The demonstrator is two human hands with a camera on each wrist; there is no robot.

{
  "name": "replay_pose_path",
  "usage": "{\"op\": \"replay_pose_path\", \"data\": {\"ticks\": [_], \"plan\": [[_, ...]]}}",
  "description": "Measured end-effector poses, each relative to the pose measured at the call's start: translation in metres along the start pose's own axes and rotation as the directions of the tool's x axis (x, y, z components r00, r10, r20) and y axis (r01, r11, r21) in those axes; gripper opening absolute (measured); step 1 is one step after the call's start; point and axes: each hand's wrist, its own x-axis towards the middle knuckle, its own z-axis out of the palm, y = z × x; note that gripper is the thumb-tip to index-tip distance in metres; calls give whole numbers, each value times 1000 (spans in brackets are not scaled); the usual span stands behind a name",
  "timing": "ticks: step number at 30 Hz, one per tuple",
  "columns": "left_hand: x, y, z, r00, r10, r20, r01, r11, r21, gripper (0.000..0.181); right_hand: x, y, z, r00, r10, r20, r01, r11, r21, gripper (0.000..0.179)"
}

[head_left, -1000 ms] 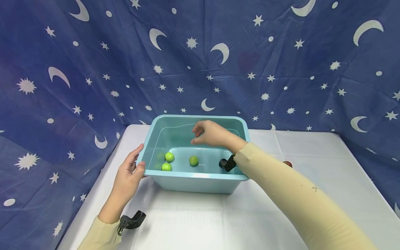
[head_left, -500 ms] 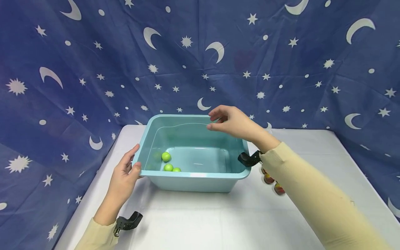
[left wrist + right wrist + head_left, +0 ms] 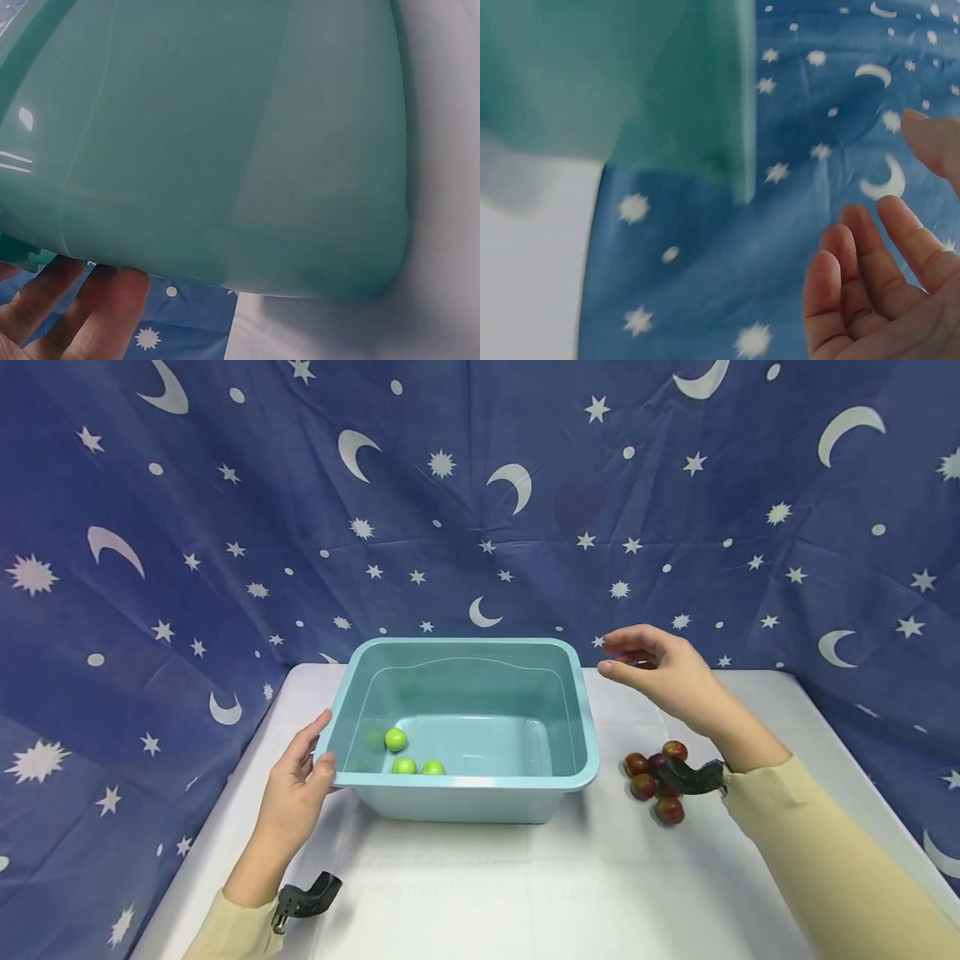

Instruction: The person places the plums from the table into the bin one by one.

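A light blue plastic basin [image 3: 468, 782] stands on the white table. My left hand [image 3: 294, 785] holds its left rim, with the thumb near the front corner and the fingers along the outer side; in the left wrist view those fingers [image 3: 112, 300] lie against the basin's edge. Three small round green fruits [image 3: 396, 740] lie inside at the left. My right hand [image 3: 667, 672] is raised in the air to the right of the basin, its fingers loosely bent and holding nothing. Below that wrist lie several small red-and-yellow round fruits [image 3: 642, 787], partly hidden by the wrist camera.
The white cloth-covered table [image 3: 480, 885] extends in front of and to the right of the basin. Behind it hangs a dark blue curtain [image 3: 420, 485] with white moons and stars. A black camera [image 3: 307, 897] is strapped to the left wrist.
My right hand has moved from above the basin out to the right, uncovering the red fruits. One green fruit has rolled left toward the other two. My left hand keeps its hold.
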Motion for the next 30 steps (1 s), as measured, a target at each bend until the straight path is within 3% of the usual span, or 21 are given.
{"op": "replay_pose_path", "data": {"ticks": [8, 15, 21, 24, 30], "plan": [[-2, -1, 0, 1000, -7, -5, 7, 1000, -15, 49, -32, 70, -7, 991, 108, -81, -104, 993, 59, 61], [-1, 0, 1, 1000, -8, 6, 8, 1000, -28, 49, -54, 135, -6, 951, 275, -139, -258, 958, 129, 75], [-1, 2, 1, 1000, -19, 1, 19, 1000, -9, 50, -57, 177, -3, 912, 391, -123, -372, 916, 148, 86], [-1, 2, 2, 1000, -20, 5, 20, 1000, -20, 51, -58, 193, -2, 908, 408, -94, -397, 910, 115, 86], [-2, 0, 0, 1000, -11, 10, 11, 999, -31, 50, -59, 212, 4, 903, 431, -2, -425, 891, 159, 87]]}}
